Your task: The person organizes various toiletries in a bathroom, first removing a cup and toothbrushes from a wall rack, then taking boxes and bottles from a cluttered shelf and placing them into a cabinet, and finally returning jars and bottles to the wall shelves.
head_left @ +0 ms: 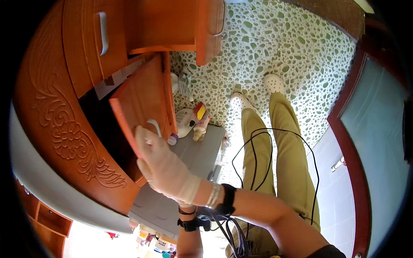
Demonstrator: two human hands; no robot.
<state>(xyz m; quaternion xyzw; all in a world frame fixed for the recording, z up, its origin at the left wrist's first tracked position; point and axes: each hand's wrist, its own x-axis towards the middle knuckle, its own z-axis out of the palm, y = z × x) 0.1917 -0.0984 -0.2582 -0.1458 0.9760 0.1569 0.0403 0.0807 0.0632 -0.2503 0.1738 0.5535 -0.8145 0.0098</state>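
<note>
My right hand (165, 170), in a pale thin glove, reaches across from the lower right. Its fingers bend around the edge of an orange-brown wooden cabinet door (144, 96), just below a curved metal handle (153, 127). The door stands ajar, with a dark gap behind it. My left forearm (189, 245) rises from the lower edge with a black strap at the wrist. The left hand is almost wholly hidden behind my right hand and wrist, so its fingers do not show.
An open drawer (206, 32) juts out above the door. Bottles, including a white one (185, 121), stand beside a grey surface (191, 150). Black cables (254, 142) hang over my legs. A carved wooden panel (71, 144) lies left; a framed glass door (374, 129) is at right.
</note>
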